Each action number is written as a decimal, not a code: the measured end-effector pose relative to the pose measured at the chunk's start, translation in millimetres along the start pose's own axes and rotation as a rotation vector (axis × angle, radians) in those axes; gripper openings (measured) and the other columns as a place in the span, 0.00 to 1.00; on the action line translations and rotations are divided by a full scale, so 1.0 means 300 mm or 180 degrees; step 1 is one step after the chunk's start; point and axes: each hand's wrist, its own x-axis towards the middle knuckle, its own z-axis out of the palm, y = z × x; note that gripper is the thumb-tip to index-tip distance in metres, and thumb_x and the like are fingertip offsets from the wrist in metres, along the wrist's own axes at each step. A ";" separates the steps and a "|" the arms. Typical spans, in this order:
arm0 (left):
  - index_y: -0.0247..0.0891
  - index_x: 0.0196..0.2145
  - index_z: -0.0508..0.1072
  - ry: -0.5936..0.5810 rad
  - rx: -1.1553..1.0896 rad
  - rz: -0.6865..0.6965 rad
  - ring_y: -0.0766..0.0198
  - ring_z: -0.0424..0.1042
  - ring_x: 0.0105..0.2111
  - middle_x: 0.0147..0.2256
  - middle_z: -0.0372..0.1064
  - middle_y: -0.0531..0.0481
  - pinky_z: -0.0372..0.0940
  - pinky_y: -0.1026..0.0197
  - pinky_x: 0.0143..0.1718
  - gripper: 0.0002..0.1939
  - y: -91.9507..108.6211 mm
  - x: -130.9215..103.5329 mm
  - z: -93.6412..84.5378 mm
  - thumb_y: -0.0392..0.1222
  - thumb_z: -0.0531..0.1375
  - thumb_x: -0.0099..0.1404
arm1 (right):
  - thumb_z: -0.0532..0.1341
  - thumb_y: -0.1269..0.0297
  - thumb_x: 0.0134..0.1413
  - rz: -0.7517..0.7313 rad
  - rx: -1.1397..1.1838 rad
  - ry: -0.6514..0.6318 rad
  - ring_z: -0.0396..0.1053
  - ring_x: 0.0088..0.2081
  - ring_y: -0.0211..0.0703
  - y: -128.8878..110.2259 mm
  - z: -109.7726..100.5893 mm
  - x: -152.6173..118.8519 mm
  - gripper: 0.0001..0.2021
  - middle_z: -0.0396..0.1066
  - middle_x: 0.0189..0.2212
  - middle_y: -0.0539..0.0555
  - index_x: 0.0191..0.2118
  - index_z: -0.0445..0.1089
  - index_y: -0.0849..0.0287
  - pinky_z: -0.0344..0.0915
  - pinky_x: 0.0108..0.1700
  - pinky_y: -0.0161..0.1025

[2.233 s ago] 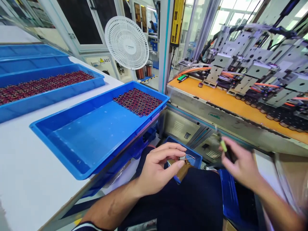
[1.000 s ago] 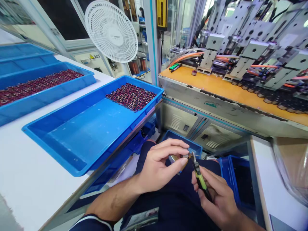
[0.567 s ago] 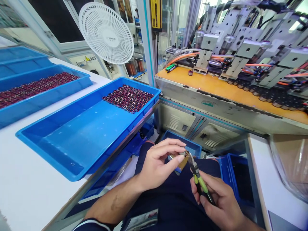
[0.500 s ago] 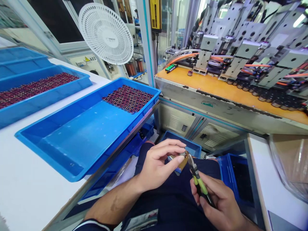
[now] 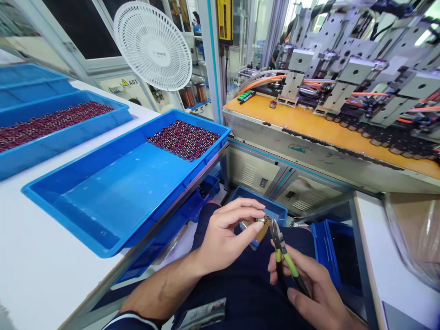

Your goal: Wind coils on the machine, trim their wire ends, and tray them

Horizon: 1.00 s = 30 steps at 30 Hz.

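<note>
Above my lap, my left hand (image 5: 228, 231) pinches a small metal part with copper-coloured windings (image 5: 264, 219) between thumb and fingers. My right hand (image 5: 309, 284) is wrapped round the green-and-black handles of cutting pliers (image 5: 285, 259). The pliers' jaws point up and sit just right of the small part, and their handles are spread somewhat apart. Many small dark red parts (image 5: 185, 140) are packed at the far end of the blue tray (image 5: 113, 183) on my left.
A second blue tray (image 5: 103, 120) of similar parts stands farther left, near a white fan (image 5: 154, 48). Ahead on the right, a machine (image 5: 347, 78) stands on an orange bench top (image 5: 309, 120). Blue bins (image 5: 321, 247) sit low at my right.
The pliers' handles have spread apart and the jaws have moved slightly right, away from the small part. My left hand has hardly moved.
</note>
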 end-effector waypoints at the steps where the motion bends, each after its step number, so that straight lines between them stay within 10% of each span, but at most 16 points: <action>1: 0.36 0.39 0.79 0.0001 0.0027 0.0006 0.61 0.76 0.41 0.41 0.76 0.42 0.72 0.60 0.41 0.11 0.000 0.000 -0.001 0.27 0.64 0.58 | 0.58 0.67 0.61 -0.0004 0.0000 0.0010 0.69 0.40 0.39 -0.001 0.000 -0.001 0.27 0.68 0.43 0.54 0.64 0.59 0.42 0.69 0.47 0.38; 17: 0.36 0.40 0.79 -0.0026 0.0057 0.0044 0.60 0.76 0.41 0.42 0.76 0.41 0.73 0.59 0.40 0.11 -0.009 -0.005 -0.004 0.28 0.64 0.59 | 0.58 0.66 0.60 -0.0395 -0.0509 0.0728 0.64 0.24 0.34 0.061 0.035 0.015 0.20 0.68 0.28 0.53 0.57 0.69 0.54 0.64 0.25 0.29; 30: 0.41 0.43 0.67 -0.0245 -0.0111 0.0702 0.58 0.72 0.47 0.40 0.73 0.46 0.71 0.54 0.45 0.20 -0.037 -0.006 -0.018 0.26 0.66 0.56 | 0.56 0.68 0.64 0.0159 -0.0476 0.0291 0.69 0.33 0.36 0.007 -0.029 -0.018 0.22 0.69 0.37 0.54 0.62 0.61 0.49 0.70 0.37 0.31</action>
